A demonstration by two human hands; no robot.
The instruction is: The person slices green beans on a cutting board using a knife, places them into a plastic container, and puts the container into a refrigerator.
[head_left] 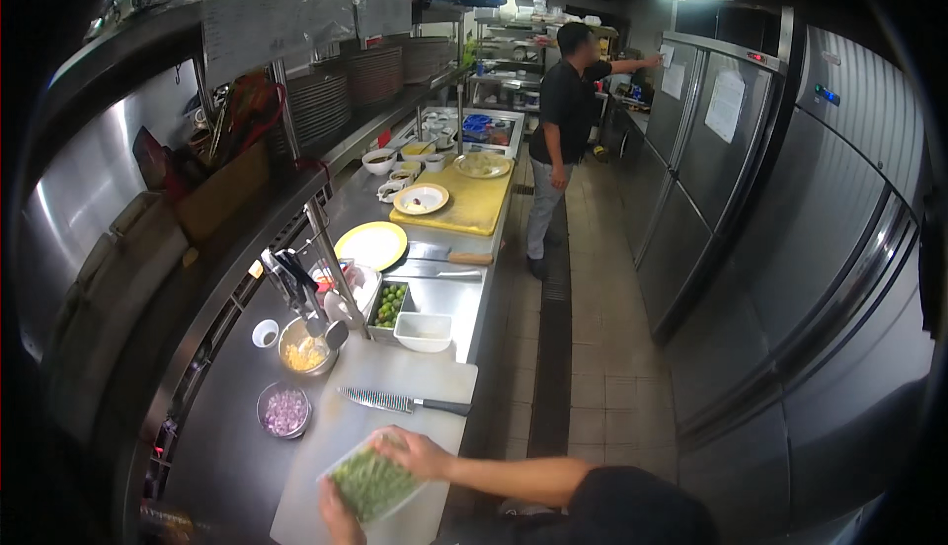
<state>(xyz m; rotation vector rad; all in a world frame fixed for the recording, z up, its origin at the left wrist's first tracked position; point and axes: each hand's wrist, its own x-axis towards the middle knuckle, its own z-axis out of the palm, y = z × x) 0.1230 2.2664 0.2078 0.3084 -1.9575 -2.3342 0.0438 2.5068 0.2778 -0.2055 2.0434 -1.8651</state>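
A clear plastic container of chopped green vegetable (369, 487) is between my hands, over the near part of a white cutting board (380, 368). My left hand (341, 519) grips its near left side, partly cut off by the lower edge. My right hand (413, 453) is closed on its far right side, with the fingers over the rim. The container looks tilted and slightly blurred. Beyond it on the board lies a knife (403, 402) with a dark handle, pointing left. I cannot tell whether the container touches the board.
A bowl of diced red onion (284, 412) and a metal bowl of yellowish pieces (304, 350) stand left of the board. Small green limes (391, 303) fill a bin beside a white tub (424, 332). Farther off, a person (564, 130) reaches toward tall steel refrigerators (706, 140).
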